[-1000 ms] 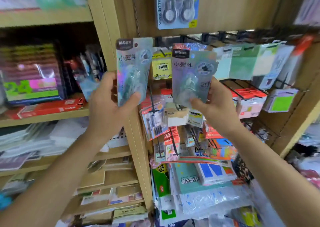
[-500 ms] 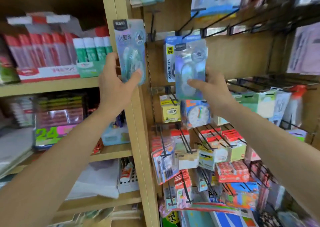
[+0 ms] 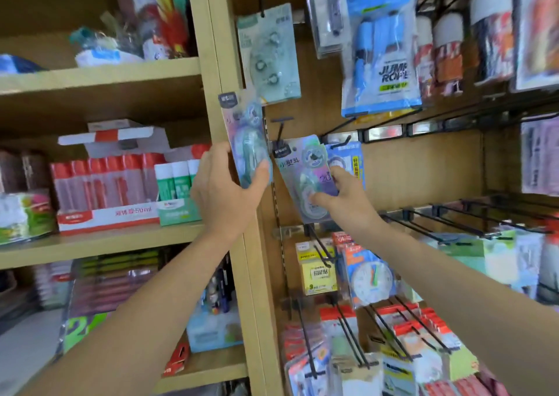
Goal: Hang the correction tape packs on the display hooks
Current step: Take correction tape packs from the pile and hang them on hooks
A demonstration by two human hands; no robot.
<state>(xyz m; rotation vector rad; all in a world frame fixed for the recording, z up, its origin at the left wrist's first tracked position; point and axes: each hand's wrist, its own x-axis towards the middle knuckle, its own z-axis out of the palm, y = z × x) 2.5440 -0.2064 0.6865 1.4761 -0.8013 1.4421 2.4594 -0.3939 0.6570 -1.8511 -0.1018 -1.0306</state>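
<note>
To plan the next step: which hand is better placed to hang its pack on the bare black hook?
Right, probably. The right hand holds the tilted pack with its top beneath the hook; the left hand holds the other pack aside, before the wooden post.

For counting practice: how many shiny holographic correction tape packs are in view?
2: the left holographic pack in the left hand, the right holographic pack in the right hand. Others may hang hidden.
</note>
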